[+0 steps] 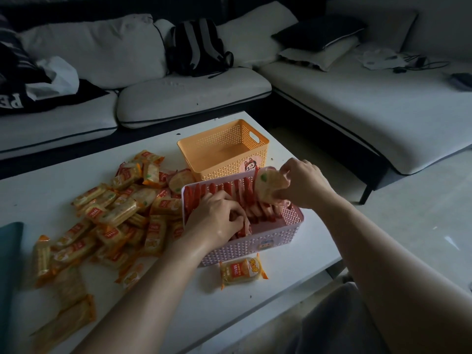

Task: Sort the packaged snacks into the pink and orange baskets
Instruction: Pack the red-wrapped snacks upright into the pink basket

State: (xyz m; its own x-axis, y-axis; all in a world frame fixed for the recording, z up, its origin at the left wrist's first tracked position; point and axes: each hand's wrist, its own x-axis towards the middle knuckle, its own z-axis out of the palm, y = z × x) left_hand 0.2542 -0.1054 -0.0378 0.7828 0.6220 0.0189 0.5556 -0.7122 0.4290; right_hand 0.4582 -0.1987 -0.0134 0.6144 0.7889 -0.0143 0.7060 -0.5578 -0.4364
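Starting near, a yellow pack lies before the pink basket. Your left hand pinches red packs inside it; your right hand holds a round cracker pack above. Likely light, crinkly, brittle: grip edges gently. Orange basket behind.

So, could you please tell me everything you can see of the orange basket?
The orange basket looks like plastic, rectangular, with lattice-perforated walls, a slot handle in its right end and a cartoon sticker on its near wall. It stands upright and empty on the white table, just behind the pink basket; whether they touch is unclear.
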